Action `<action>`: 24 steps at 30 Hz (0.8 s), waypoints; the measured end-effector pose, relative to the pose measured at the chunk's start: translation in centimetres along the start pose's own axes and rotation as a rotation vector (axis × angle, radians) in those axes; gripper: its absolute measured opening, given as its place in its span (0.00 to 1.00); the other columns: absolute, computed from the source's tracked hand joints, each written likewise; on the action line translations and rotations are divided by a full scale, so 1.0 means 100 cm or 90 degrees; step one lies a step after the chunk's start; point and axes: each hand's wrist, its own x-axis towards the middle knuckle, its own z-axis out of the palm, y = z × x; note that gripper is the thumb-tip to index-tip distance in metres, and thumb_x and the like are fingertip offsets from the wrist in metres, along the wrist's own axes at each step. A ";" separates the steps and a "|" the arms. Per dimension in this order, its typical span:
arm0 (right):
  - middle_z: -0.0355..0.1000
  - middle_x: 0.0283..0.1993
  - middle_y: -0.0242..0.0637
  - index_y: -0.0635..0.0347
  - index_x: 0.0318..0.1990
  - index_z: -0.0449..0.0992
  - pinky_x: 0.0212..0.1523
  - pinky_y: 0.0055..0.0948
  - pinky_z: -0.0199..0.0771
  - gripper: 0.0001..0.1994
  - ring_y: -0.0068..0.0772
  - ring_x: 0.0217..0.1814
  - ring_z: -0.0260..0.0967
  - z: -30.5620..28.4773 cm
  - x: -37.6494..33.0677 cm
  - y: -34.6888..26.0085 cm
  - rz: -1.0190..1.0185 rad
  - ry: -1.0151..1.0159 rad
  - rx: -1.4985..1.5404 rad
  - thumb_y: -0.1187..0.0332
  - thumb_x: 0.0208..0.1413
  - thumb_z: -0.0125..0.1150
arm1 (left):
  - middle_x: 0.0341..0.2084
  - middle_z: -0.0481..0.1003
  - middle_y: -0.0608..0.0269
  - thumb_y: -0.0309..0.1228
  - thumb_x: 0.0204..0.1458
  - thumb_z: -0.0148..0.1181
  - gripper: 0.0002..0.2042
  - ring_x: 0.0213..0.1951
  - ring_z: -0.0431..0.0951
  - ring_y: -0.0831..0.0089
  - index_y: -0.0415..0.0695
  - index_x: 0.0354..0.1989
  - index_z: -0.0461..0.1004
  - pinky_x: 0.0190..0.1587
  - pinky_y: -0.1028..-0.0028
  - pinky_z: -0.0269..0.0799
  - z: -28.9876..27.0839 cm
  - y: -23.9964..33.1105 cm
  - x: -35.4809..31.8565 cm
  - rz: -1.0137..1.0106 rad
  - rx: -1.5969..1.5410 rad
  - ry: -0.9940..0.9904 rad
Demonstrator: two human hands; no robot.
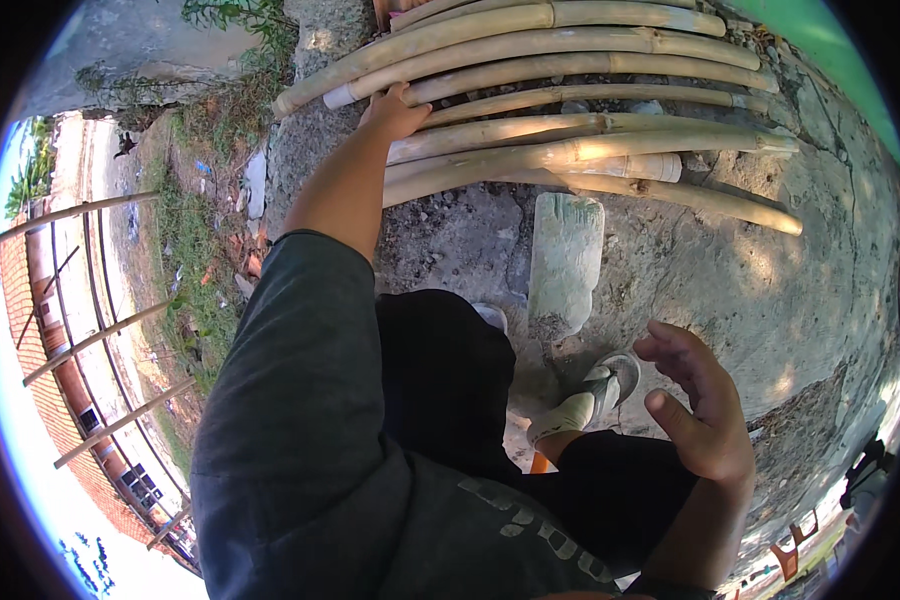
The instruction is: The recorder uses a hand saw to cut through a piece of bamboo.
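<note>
Several cut bamboo poles (590,40) lie side by side across the ground ahead of me. My left hand (398,112) reaches out to the left end of one bamboo pole (580,64), its fingers and thumb about that end; part of the grip is hidden. Nearer to me, other bamboo poles (540,157) overlap, and one of them slants toward the right (710,200). My right hand (700,405) is held in the air over the ground at the right, fingers apart and slightly curled, with nothing in it.
A pale flat stone slab (568,250) lies between the poles and my sandalled foot (610,385). Cracked concrete ground (730,290) spreads to the right. Weeds and litter (205,260) line the left side, beside a pole fence (110,340). A green surface (845,50) borders the far right.
</note>
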 end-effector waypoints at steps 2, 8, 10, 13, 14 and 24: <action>0.72 0.55 0.49 0.67 0.64 0.64 0.64 0.39 0.63 0.30 0.41 0.61 0.69 0.003 0.003 -0.001 0.010 0.003 0.010 0.64 0.57 0.66 | 0.66 0.62 0.49 0.55 0.48 0.63 0.39 0.69 0.59 0.48 0.53 0.68 0.61 0.66 0.54 0.60 0.004 0.003 -0.002 -0.019 -0.027 0.002; 0.72 0.56 0.48 0.67 0.64 0.64 0.64 0.38 0.63 0.29 0.40 0.62 0.68 0.006 0.005 -0.001 0.024 0.008 0.030 0.64 0.58 0.65 | 0.68 0.61 0.51 0.45 0.49 0.56 0.35 0.68 0.59 0.45 0.51 0.68 0.60 0.67 0.47 0.56 -0.001 0.035 0.008 0.027 0.158 -0.034; 0.72 0.56 0.48 0.67 0.64 0.64 0.64 0.38 0.63 0.29 0.40 0.62 0.68 0.005 0.003 0.000 0.030 0.017 0.037 0.64 0.58 0.65 | 0.66 0.64 0.50 0.43 0.49 0.55 0.34 0.66 0.63 0.47 0.50 0.67 0.62 0.66 0.50 0.58 -0.004 0.042 0.014 0.030 0.186 -0.046; 0.72 0.55 0.49 0.67 0.64 0.64 0.64 0.37 0.64 0.29 0.40 0.62 0.68 0.005 0.005 0.000 0.025 0.033 0.032 0.64 0.59 0.65 | 0.60 0.70 0.48 0.43 0.48 0.54 0.32 0.62 0.69 0.52 0.47 0.64 0.66 0.64 0.57 0.63 0.008 0.028 0.046 0.065 0.255 -0.135; 0.72 0.55 0.49 0.67 0.64 0.64 0.64 0.38 0.64 0.29 0.40 0.62 0.68 0.005 0.006 -0.001 0.016 0.021 0.039 0.63 0.59 0.65 | 0.57 0.73 0.47 0.43 0.47 0.54 0.31 0.60 0.72 0.54 0.46 0.63 0.68 0.63 0.61 0.65 0.014 0.028 0.057 0.092 0.294 -0.214; 0.73 0.53 0.50 0.66 0.63 0.64 0.62 0.38 0.67 0.29 0.41 0.60 0.70 0.001 0.000 0.006 -0.014 0.013 0.001 0.61 0.59 0.65 | 0.56 0.72 0.37 0.49 0.44 0.59 0.39 0.58 0.74 0.51 0.34 0.62 0.67 0.62 0.63 0.65 0.029 0.038 0.035 0.144 0.013 -0.157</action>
